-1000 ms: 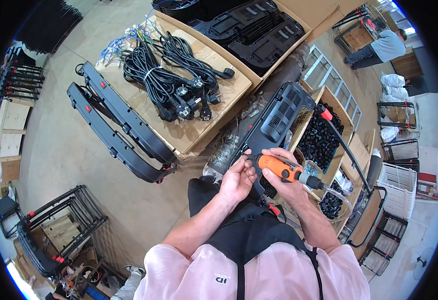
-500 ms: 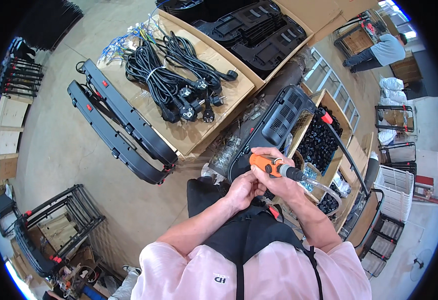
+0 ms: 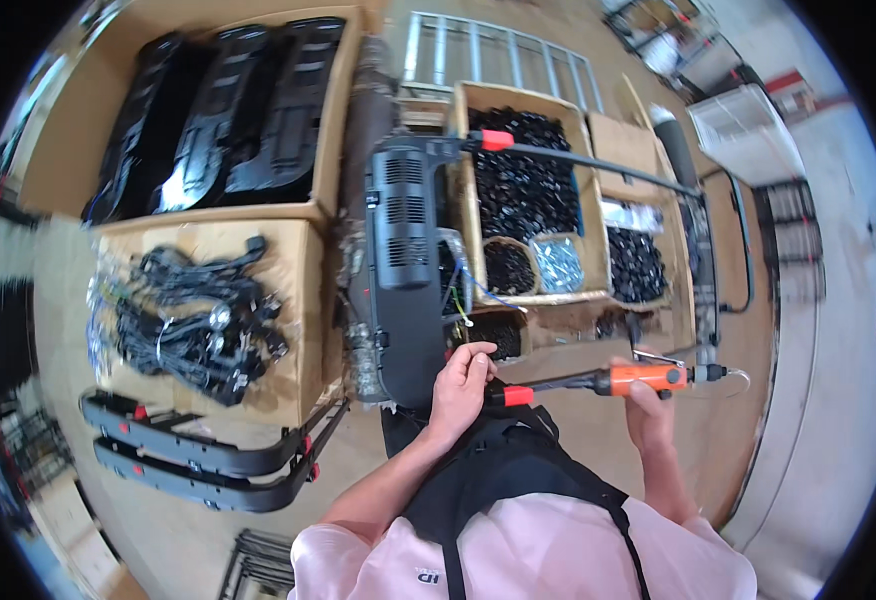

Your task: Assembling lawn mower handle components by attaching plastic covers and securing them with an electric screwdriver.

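Observation:
My right hand [image 3: 648,422] is wrapped round an orange air screwdriver [image 3: 648,378], with a hose at its right end and its dark shaft pointing left. Beside the lower end of a black plastic housing [image 3: 408,310] is my left hand [image 3: 460,392], thumb and fingers pinched together; whatever they hold is too small to make out. The housing has slotted vents and joins a dark tubular frame [image 3: 598,163] with red clips [image 3: 496,140]. Thin coloured wires [image 3: 466,300] hang out beside the housing, just above my left hand.
A wooden bin [image 3: 465,200] of small black parts stands beyond the frame, with bright screws [image 3: 558,265] in one compartment. At left, bundled power cables [image 3: 183,325] lie on a carton below a cardboard box [image 3: 333,130] of black housings. Two curved black assemblies [image 3: 198,450] sit near the carton.
The view has turned to the right. My hands have parted: the right has carried the screwdriver off to the right, while the left stays by the housing.

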Action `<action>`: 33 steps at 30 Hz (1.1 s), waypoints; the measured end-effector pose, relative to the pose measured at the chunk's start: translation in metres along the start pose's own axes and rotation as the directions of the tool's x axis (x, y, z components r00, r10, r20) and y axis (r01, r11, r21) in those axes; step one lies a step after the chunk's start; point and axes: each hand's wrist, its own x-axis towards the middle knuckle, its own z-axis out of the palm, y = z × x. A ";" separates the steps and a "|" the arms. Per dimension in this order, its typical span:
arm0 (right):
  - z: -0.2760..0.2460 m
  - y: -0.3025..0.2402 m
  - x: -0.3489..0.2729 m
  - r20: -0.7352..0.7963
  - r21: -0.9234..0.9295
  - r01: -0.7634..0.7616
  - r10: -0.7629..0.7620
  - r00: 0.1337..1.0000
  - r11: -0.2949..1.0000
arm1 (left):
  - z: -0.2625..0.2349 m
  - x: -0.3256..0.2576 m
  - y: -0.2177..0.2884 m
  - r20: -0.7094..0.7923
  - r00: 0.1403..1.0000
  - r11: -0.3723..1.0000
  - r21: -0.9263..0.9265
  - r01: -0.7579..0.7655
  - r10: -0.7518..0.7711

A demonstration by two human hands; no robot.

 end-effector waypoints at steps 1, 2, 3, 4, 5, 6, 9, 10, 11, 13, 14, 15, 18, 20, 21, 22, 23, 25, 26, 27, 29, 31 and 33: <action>-0.028 0.011 -0.020 -0.130 0.107 -0.038 0.052 0.990 0.994 | 0.005 -0.001 0.004 0.037 0.999 1.000 0.012 0.020 -0.020; -0.061 0.024 -0.041 -0.172 0.118 -0.032 0.052 0.984 0.992 | 0.012 0.000 0.011 0.057 0.998 0.986 0.158 -0.048 0.039; -0.092 0.039 -0.061 -0.299 0.192 -0.123 0.178 0.938 0.974 | 0.019 0.002 0.016 0.079 0.991 0.947 0.298 -0.123 0.104; -0.115 0.055 -0.072 -0.401 0.278 -0.204 0.307 0.863 0.939 | 0.025 0.004 0.018 0.114 0.991 0.937 0.335 -0.104 0.069; -0.133 0.075 -0.078 -0.422 0.296 -0.194 0.311 0.852 0.935 | 0.032 0.007 0.016 0.141 0.988 0.932 0.347 -0.106 0.060; -0.149 0.098 -0.080 -0.492 0.407 -0.179 0.380 0.783 0.896 | 0.038 0.009 0.014 0.238 0.967 0.854 0.480 -0.202 0.095; -0.188 0.188 -0.061 -0.582 0.588 -0.073 0.485 0.653 0.805 | 0.061 0.012 0.008 0.393 0.919 0.700 0.648 -0.300 0.030; -0.186 0.209 -0.043 -0.567 0.621 -0.067 0.507 0.649 0.781 | 0.066 0.010 0.001 0.411 0.911 0.617 0.726 -0.304 -0.034; -0.191 0.239 -0.022 -0.558 0.637 -0.064 0.517 0.649 0.768 | 0.074 0.009 -0.003 0.424 0.900 0.527 0.790 -0.315 -0.098; -0.192 0.294 0.021 -0.496 0.677 -0.067 0.521 0.694 0.733 | 0.091 0.011 0.000 0.394 0.906 0.435 0.850 -0.297 -0.153; -0.186 0.316 0.041 -0.444 0.699 -0.072 0.510 0.736 0.712 | 0.100 0.014 0.008 0.315 0.899 0.328 0.920 -0.212 -0.303; -0.184 0.340 0.062 -0.435 0.679 -0.065 0.471 0.767 0.732 | 0.112 0.017 0.012 0.224 0.871 0.209 0.967 -0.143 -0.438; -0.140 0.349 0.118 -0.321 0.737 -0.166 0.555 0.767 0.656 | 0.122 0.021 -0.002 0.131 0.913 0.076 0.991 -0.110 -0.386; -0.118 0.345 0.135 -0.182 0.783 -0.283 0.639 0.747 0.554 | 0.129 0.018 -0.005 0.067 0.943 -0.024 0.997 -0.079 -0.326; -0.116 0.346 0.141 -0.118 0.785 -0.312 0.623 0.773 0.535 | 0.133 0.019 -0.009 0.055 0.945 -0.039 0.997 -0.071 -0.322; -0.115 0.347 0.142 -0.041 0.825 -0.307 0.593 0.804 0.475 | 0.135 0.021 -0.013 0.028 0.942 -0.062 0.997 -0.052 -0.335; -0.113 0.340 0.142 -0.009 0.824 -0.329 0.590 0.807 0.462 | 0.137 0.022 -0.011 -0.011 0.940 -0.085 0.996 -0.019 -0.340; -0.123 0.317 0.129 0.192 0.461 -0.694 0.701 0.686 0.553 | 0.140 0.022 -0.009 -0.084 0.936 -0.096 0.994 0.054 -0.343; -0.141 0.311 0.116 0.352 0.322 -0.715 0.623 0.699 0.620 | 0.139 0.021 -0.012 -0.090 0.934 -0.123 0.991 0.050 -0.347; -0.160 0.305 0.102 0.508 0.182 -0.699 0.542 0.669 0.692 | 0.139 0.022 -0.014 -0.094 0.932 -0.145 0.988 0.045 -0.351; -0.168 0.249 0.076 0.401 -0.384 -0.606 0.717 0.571 0.697 | 0.144 0.020 -0.002 -0.145 0.923 -0.124 0.987 0.106 -0.357; -0.194 0.175 0.068 0.512 -0.667 -0.313 0.721 0.467 0.677 | 0.145 0.018 0.003 -0.175 0.909 -0.089 0.984 0.153 -0.378; -0.209 0.118 0.088 0.702 -0.612 -0.151 0.621 0.349 0.776 | 0.141 0.017 0.002 -0.116 0.919 -0.051 0.993 0.105 -0.378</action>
